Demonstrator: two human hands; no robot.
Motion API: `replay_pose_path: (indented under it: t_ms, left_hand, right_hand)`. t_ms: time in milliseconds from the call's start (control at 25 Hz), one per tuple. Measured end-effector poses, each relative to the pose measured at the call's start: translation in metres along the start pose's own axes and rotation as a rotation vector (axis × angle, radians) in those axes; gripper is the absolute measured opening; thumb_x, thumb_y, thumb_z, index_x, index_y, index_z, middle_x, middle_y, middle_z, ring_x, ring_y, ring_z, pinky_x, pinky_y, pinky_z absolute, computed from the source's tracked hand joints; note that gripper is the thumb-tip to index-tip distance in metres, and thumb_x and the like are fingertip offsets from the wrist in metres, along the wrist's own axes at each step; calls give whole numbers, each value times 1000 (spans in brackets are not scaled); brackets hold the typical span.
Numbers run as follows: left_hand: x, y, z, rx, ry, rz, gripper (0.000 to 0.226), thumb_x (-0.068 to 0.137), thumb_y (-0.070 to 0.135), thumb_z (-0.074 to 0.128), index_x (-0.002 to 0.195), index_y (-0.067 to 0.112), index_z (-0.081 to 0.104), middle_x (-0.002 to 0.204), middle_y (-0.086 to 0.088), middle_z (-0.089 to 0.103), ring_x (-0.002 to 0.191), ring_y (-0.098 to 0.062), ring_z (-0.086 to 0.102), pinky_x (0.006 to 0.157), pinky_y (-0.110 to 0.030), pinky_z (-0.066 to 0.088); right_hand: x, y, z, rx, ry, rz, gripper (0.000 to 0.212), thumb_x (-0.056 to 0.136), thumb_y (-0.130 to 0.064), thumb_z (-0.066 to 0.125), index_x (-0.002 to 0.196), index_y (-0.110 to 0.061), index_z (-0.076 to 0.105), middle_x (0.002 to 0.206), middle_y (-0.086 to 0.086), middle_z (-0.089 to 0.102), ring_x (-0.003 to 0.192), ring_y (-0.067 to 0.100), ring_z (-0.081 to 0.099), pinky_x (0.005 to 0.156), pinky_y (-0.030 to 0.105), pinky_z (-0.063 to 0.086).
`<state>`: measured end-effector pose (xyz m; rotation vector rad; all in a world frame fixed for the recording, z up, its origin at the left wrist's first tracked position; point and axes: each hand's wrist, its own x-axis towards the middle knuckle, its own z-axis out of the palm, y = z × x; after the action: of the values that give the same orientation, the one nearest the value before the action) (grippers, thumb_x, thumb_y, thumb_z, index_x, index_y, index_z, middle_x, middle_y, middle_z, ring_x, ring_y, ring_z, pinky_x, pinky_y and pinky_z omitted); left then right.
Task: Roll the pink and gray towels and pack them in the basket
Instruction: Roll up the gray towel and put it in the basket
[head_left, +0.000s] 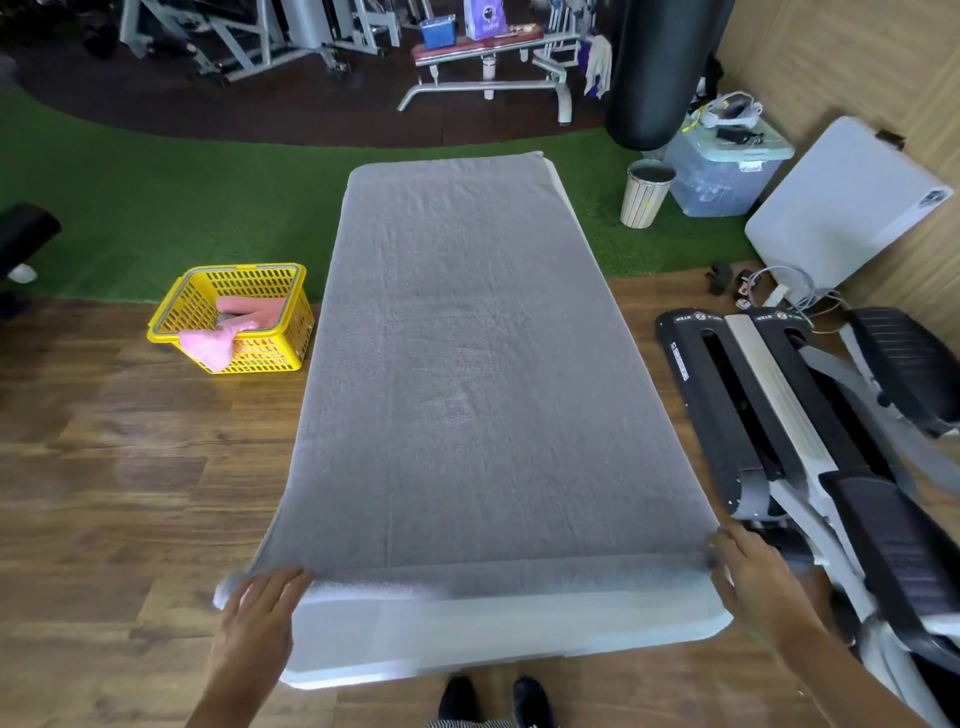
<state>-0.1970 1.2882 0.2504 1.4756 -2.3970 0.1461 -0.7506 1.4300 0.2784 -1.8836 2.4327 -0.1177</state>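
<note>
Along the near edge of a white counter (498, 639), the gray towel (467, 364) lies spread flat, its long axis running straight away from the person toward the far edge, where it nearly covers the whole top. Its near end appears turned up into a low first fold or roll across the width. The left hand (260, 613) rests palm down, fingers spread, on the near-left corner of the towel; the right hand (748, 577) presses open on the near-right corner. Neither is closed around the cloth. Both sit equally close, so the roll would likely run forward, away from the body. The yellow basket (171, 317) stands on the floor off the counter's left side, a pink towel (218, 340) draped loosely over its rim rather than rolled. Whether the near fold is already a full turn is hard to judge, and the towel's underside is hidden.
</note>
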Motion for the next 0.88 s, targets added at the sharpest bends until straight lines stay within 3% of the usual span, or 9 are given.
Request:
replay_pose_path:
  t_ms: [80, 240, 360, 440, 640, 800, 880]
  left_hand:
    - [-2, 5, 2, -20, -17, 5, 42, 75, 9, 36, 103, 11, 68, 97, -5, 68, 92, -21, 54, 99, -32, 32]
    - [-4, 8, 8, -34, -108, -34, 50, 95, 38, 33, 103, 8, 71, 99, -4, 70, 95, -21, 59, 100, -33, 32]
    - [-2, 14, 5, -23, -55, -46, 30, 90, 15, 36, 105, 17, 62, 92, -2, 68, 85, -22, 62, 91, -37, 37]
    - [-3, 16, 2, -19, -75, -51, 44, 70, 2, 35, 104, 20, 57, 88, 0, 68, 84, -20, 59, 88, -38, 38]
    - [-4, 7, 1, 44, -65, -13, 52, 63, 1, 28, 101, 18, 60, 88, 3, 67, 86, -17, 58, 91, -44, 37]
    - [5, 15, 1, 73, 36, -121, 29, 79, 6, 41, 95, 14, 64, 91, -1, 68, 86, -20, 62, 91, -46, 40]
    - [6, 18, 4, 52, 47, -132, 26, 84, 14, 42, 94, 15, 66, 90, 0, 68, 84, -22, 64, 92, -46, 41]
  right_hand:
    - [0, 2, 5, 12, 40, -30, 44, 42, 10, 81, 81, -7, 70, 81, 7, 66, 65, 28, 64, 53, 36, 53]
    - [-6, 6, 11, 62, 35, -98, 49, 46, 0, 82, 93, -9, 72, 90, 2, 67, 74, 23, 66, 60, 32, 57]
    - [-1, 3, 12, 64, 14, -96, 47, 43, 4, 82, 88, -9, 72, 84, 2, 67, 69, 24, 65, 58, 33, 57]
    - [3, 0, 11, 78, -9, -98, 41, 42, 4, 81, 79, -11, 71, 76, 0, 66, 65, 23, 64, 56, 32, 55]
    - [10, 0, 8, 77, -41, -164, 32, 44, 0, 80, 69, -16, 67, 67, -3, 60, 63, 20, 60, 53, 29, 52]
    - [23, -3, 14, 22, 10, -69, 33, 56, 7, 72, 84, -10, 65, 84, 4, 61, 75, 26, 62, 63, 37, 55]
    - [23, -5, 16, 20, 48, -91, 39, 50, 15, 75, 83, -6, 69, 82, 7, 65, 71, 28, 64, 62, 39, 56]
